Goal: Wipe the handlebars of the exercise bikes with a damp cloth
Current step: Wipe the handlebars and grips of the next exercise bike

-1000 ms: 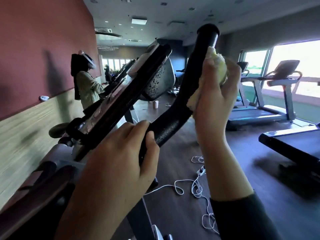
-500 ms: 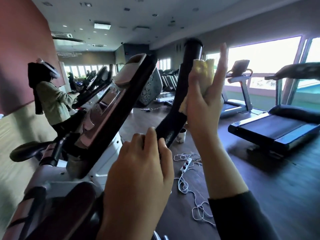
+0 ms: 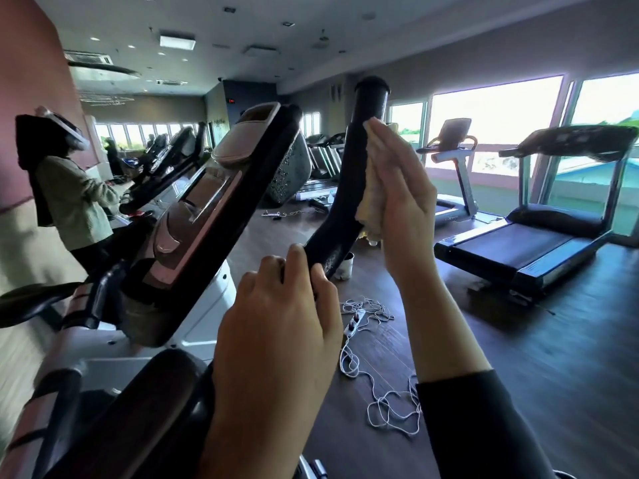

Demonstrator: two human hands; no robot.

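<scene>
A black curved handlebar [image 3: 356, 160] of the exercise bike rises in the middle of the view, its capped end at the top. My right hand [image 3: 397, 188] presses a pale yellow cloth [image 3: 371, 198] flat against the bar's right side, fingers straight and pointing up. My left hand [image 3: 276, 323] grips the lower part of the same handlebar, fingers wrapped round it. The bike's tilted console [image 3: 221, 202] stands just left of the bar.
Treadmills [image 3: 525, 243] stand at the right by the windows. A white cable with a power strip [image 3: 359, 323] and a small cup [image 3: 344, 266] lie on the dark floor below the bar. Another person [image 3: 72, 195] stands at a bike at the left.
My right hand has gone from clasping the cloth round the bar near its top to pressing it flat-handed lower on the bar. The view has swung, showing more of the right.
</scene>
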